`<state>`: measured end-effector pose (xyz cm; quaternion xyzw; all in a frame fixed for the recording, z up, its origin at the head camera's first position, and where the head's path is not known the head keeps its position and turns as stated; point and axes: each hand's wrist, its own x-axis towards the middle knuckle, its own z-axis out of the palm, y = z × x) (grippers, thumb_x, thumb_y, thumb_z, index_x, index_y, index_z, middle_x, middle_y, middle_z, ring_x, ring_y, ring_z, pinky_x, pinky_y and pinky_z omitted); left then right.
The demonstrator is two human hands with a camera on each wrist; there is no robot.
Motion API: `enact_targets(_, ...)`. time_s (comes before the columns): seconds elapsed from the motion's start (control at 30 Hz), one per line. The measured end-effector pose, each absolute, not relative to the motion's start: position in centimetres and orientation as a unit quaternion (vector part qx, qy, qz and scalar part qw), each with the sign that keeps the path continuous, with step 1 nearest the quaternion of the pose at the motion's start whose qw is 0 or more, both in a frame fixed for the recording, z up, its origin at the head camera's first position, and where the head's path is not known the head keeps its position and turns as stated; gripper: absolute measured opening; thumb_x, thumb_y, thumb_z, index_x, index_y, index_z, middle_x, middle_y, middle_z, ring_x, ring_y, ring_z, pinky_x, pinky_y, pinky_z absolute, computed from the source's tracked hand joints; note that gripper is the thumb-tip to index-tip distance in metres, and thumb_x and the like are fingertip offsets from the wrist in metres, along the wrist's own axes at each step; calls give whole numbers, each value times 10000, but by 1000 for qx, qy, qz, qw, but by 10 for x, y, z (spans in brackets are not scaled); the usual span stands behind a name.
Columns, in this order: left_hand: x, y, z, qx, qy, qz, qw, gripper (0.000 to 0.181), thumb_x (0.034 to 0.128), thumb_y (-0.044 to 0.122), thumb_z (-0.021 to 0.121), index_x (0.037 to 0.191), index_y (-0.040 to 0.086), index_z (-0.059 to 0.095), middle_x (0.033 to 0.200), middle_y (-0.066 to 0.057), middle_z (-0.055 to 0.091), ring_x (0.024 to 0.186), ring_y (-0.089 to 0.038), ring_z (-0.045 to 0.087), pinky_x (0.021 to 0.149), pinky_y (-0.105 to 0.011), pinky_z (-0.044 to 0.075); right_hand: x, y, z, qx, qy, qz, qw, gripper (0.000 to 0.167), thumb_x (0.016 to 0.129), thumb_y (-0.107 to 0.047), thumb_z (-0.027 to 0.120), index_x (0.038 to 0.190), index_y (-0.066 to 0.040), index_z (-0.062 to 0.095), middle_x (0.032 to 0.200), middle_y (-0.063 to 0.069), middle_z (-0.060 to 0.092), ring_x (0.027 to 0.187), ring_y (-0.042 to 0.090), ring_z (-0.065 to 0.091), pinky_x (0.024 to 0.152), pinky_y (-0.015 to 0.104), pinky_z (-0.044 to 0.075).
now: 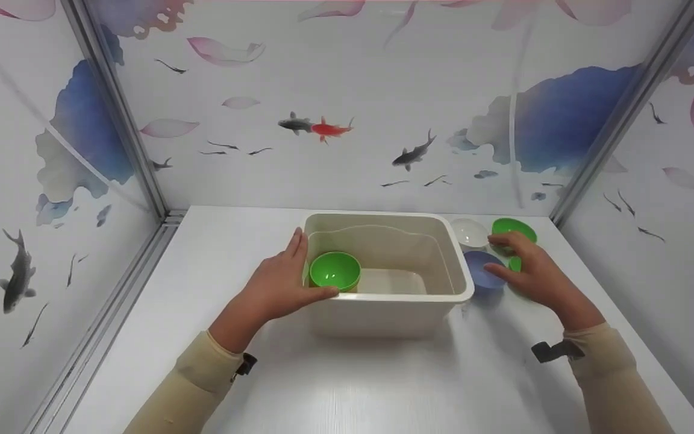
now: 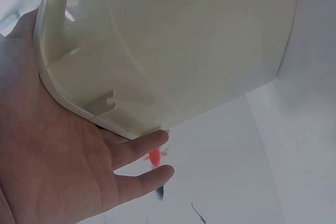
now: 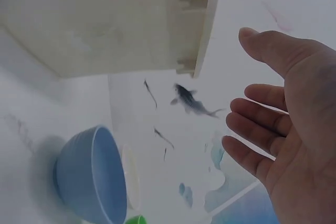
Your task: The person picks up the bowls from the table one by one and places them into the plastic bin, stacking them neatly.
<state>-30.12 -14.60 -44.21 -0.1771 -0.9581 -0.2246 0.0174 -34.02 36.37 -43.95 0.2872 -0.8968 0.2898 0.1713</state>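
A cream plastic bin (image 1: 383, 316) stands on the white table, with a green bowl (image 1: 335, 270) inside at its left end. The left hand (image 1: 284, 280) rests on the bin's left rim, thumb along the front edge; the left wrist view shows the palm (image 2: 63, 150) against the rim with two fingers extended. Over the bowls right of the bin, the right hand (image 1: 531, 268) hovers with fingers apart. In the right wrist view the hand (image 3: 294, 103) holds nothing, and the blue bowl (image 3: 86, 174) stands apart from it.
Right of the bin are a blue bowl (image 1: 484, 277), a white bowl (image 1: 469, 234) and a green bowl (image 1: 512, 226). Another green item (image 1: 515, 263) is partly hidden by the right hand. Printed panels with metal frame posts (image 1: 630, 108) surround the table.
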Motion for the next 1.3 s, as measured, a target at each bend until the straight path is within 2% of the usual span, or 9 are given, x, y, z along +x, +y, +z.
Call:
enact_targets(0.03, -301, -146, -442, -177, -958, -226, 18, 1348, 885, 848, 686, 1753, -19, 128, 1840, -184, 104, 1502, -470, 508, 1205, -577, 444, -342, 368, -443, 280, -900, 284, 173, 553, 949, -75, 886, 1425, 48, 633, 1352, 182, 697, 1230, 385, 682, 1024, 153, 485)
enact_targets(0.13, -302, -146, -443, -176, -958, -227, 18, 1347, 886, 848, 685, 1753, -21, 129, 1841, -184, 106, 1508, -466, 502, 1208, -577, 440, -347, 384, -454, 255, -909, 279, 175, 560, 961, -94, 877, 1433, 58, 617, 1352, 208, 673, 1261, 427, 648, 1035, 392, 550)
enact_targets(0.27, -302, -146, -444, -179, -957, -226, 19, 1371, 872, 891, 650, 1753, -21, 129, 1840, -186, 109, 1512, -462, 499, 1210, -570, 441, -354, 408, -467, 217, -918, 280, 181, 565, 970, -114, 871, 1431, 71, 602, 1367, 261, 614, 1303, 466, 580, 1051, 679, 479)
enact_targets(0.37, -301, -146, -444, -180, -957, -226, 20, 1373, 869, 896, 647, 1753, -21, 135, 1839, -188, 115, 1509, -463, 502, 1207, -570, 445, -359, 425, -476, 189, -924, 280, 179, 577, 971, -150, 878, 1424, 75, 600, 1395, 295, 566, 1338, 503, 520, 1095, 744, 416)
enact_targets(0.53, -301, -145, -442, -176, -957, -229, 19, 1337, 889, 842, 688, 1751, -24, 145, 1838, -190, 118, 1522, -465, 486, 1212, -577, 438, -364, 449, -491, 156, -934, 275, 164, 654, 964, -219, 887, 1437, 105, 571, 1452, 364, 504, 1384, 576, 441, 1125, 793, 343)
enact_targets(0.77, -301, -146, -443, -177, -958, -223, 19, 1348, 884, 869, 664, 1754, -18, 140, 1840, -185, 106, 1526, -464, 482, 1213, -574, 437, -369, 472, -508, 94, -950, 278, 110, 922, 972, -391, 873, 1563, 150, 415, 1566, 422, 397, 1474, 633, 334, 1174, 800, 281)
enact_targets(0.93, -300, -146, -442, -176, -959, -222, 21, 1350, 882, 868, 668, 1754, -18, 139, 1839, -185, 111, 1507, -462, 506, 1202, -569, 451, -374, 484, -518, 67, -949, 299, 78, 1068, 970, -445, 862, 1644, 151, 287, 1600, 456, 337, 1494, 647, 304, 1194, 790, 267)
enact_targets(1.13, -301, -146, -442, -178, -959, -218, 23, 1364, 875, 893, 647, 1754, -18, 137, 1837, -190, 121, 1499, -461, 515, 1199, -570, 455, -381, 492, -527, 47, -946, 318, 33, 1227, 981, -474, 840, 1697, 146, 60, 1653, 504, 169, 1531, 682, 220, 1220, 789, 231)
enact_targets(1.3, -302, -146, -444, -179, -959, -217, 22, 1382, 866, 916, 625, 1752, -25, 137, 1835, -198, 127, 1499, -468, 512, 1196, -582, 454, -382, 493, -529, 39, -948, 316, 22, 1268, 978, -478, 835, 1685, 163, 1, 1655, 517, 126, 1525, 694, 208, 1219, 798, 219)
